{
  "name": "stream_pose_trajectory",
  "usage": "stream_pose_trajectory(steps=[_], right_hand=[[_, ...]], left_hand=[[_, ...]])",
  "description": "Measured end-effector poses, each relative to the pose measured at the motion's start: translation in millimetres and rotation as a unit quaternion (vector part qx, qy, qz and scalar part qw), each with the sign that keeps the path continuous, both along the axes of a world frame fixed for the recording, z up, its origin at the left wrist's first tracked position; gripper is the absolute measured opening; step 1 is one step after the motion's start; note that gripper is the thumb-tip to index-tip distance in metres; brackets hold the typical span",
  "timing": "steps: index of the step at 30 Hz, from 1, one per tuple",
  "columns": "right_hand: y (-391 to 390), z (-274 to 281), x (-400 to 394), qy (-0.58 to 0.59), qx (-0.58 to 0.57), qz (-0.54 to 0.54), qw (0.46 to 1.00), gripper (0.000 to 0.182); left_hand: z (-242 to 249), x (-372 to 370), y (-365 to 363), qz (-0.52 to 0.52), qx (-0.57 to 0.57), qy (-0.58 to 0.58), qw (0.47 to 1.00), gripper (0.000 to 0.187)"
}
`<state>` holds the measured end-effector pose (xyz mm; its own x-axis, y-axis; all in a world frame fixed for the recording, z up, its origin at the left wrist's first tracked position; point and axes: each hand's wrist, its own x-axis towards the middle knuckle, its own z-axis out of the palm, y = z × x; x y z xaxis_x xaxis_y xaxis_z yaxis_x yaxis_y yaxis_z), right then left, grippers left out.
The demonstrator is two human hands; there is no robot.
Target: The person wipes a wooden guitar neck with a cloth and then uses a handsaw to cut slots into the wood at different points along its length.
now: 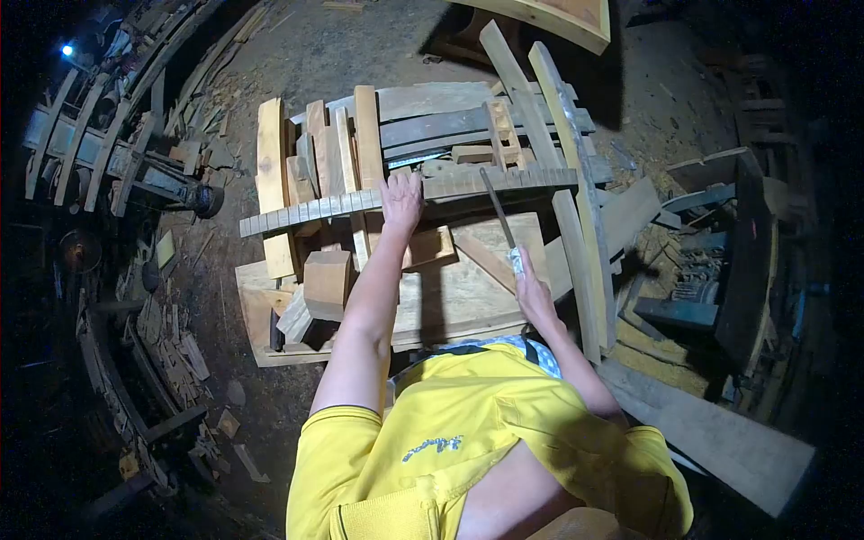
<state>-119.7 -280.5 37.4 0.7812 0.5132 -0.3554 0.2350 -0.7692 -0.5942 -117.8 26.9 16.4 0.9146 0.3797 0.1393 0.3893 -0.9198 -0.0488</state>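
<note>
A long, slightly curved wooden strip [315,210] with evenly spaced lines across it lies crosswise over several boards. My left hand [402,200] is closed over it near the middle, fingers curled over its far edge. My right hand [535,295] grips the pale, wrapped-looking handle of a file [500,214]. The file's narrow dark blade slants up and left, its tip overlapping the strip to the right of my left hand. Beneath the strip are upright-lying boards [367,135] and a wooden block [327,281] near my left forearm.
A broad wooden panel [427,301] lies close to my body. Long planks [576,162] lean along the right side. A machine with sawdust [679,310] stands farther right, and scrap wood [184,346] litters the floor at left. A wooden frame [576,22] juts in at the top.
</note>
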Motion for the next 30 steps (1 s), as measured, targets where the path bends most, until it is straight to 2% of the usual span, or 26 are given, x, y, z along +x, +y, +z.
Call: stream_pose_trajectory(steps=[1, 3, 7, 9, 14, 16, 22, 24, 30], right_hand=[[1.8, 4.2, 0.3, 0.0, 0.0, -0.001, 1.0, 0.058], [3.8, 16.0, 3.0, -0.034, 0.098, -0.051, 0.993, 0.058], [11.4, 25.4, 17.8, -0.054, 0.07, -0.08, 0.993, 0.057], [14.8, 20.8, 21.0, -0.037, 0.065, -0.05, 0.996, 0.058], [22.1, 4.4, 18.3, -0.013, 0.058, -0.034, 0.998, 0.058], [25.0, -0.7, 17.0, -0.023, 0.071, -0.026, 0.997, 0.057], [27.2, -10.8, 14.8, -0.007, 0.062, -0.024, 0.998, 0.055], [26.0, -10.6, 11.9, -0.031, 0.099, -0.012, 0.995, 0.054], [29.0, -5.6, 8.3, -0.001, 0.061, -0.023, 0.998, 0.054]], left_hand=[[-3.1, 4.2, 3.8, -0.001, 0.0, 0.0, 1.0, 0.028], [-8.8, 11.0, 9.3, 0.009, -0.041, 0.031, 0.999, 0.017], [-13.1, 14.3, 3.7, 0.024, -0.025, 0.025, 0.999, 0.016], [-19.1, 10.7, -9.1, 0.052, 0.01, -0.048, 0.997, 0.015], [-19.9, 11.7, -13.2, 0.05, -0.011, -0.004, 0.999, 0.011], [-22.4, 12.0, -12.6, 0.05, -0.001, -0.046, 0.998, 0.009], [-21.4, 12.7, -12.2, 0.046, 0.001, -0.042, 0.998, 0.008], [-20.9, 12.0, -13.0, 0.044, 0.0, -0.042, 0.998, 0.009], [-17.8, 11.1, -12.8, 0.043, 0.0, -0.042, 0.998, 0.01]])
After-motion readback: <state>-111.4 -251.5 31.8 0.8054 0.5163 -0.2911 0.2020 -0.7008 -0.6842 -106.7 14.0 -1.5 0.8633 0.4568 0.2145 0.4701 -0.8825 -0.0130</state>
